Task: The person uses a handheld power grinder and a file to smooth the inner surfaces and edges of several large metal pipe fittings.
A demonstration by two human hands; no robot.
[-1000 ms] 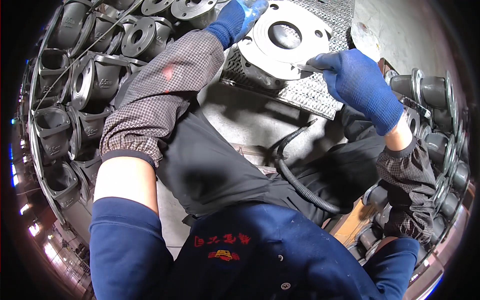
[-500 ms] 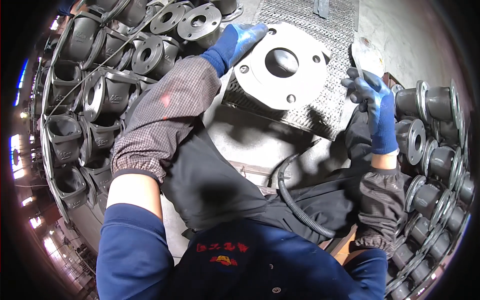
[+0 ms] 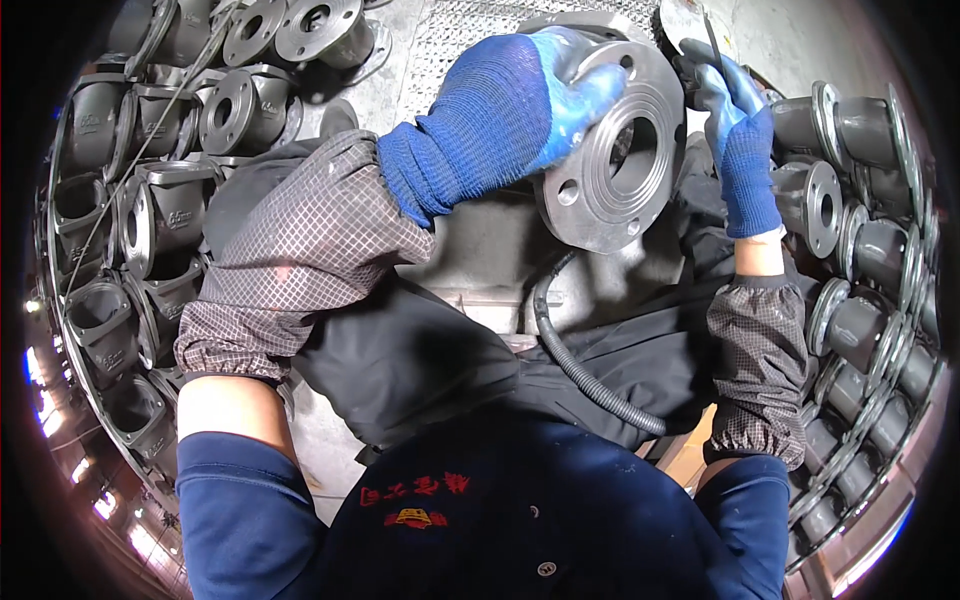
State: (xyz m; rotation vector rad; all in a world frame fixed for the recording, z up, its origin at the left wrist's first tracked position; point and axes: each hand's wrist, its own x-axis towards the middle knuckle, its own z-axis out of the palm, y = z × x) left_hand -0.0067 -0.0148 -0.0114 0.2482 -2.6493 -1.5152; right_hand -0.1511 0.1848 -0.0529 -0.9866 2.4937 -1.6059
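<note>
Tilted up in front of me is a grey flanged metal casting, with a round bore, concentric grooves on its face and bolt holes near the rim. My left hand, in a blue coated glove, grips the flange's left edge, thumb across the face. Part of the casting's body is hidden behind the flange and glove. To the right, my right hand, gloved alike, is closed around a thin dark strip-like tool that points upward. The tool's exact kind does not show.
Stacked flanged castings crowd the left side, and more flanged castings are piled on the right. A textured metal plate lies beyond my left hand. A corrugated black hose crosses by my legs.
The casting has tilted up off the textured plate, its flange turning sideways toward my right hand. My left hand has come nearer with it. The surroundings have shifted slightly up and left in view.
</note>
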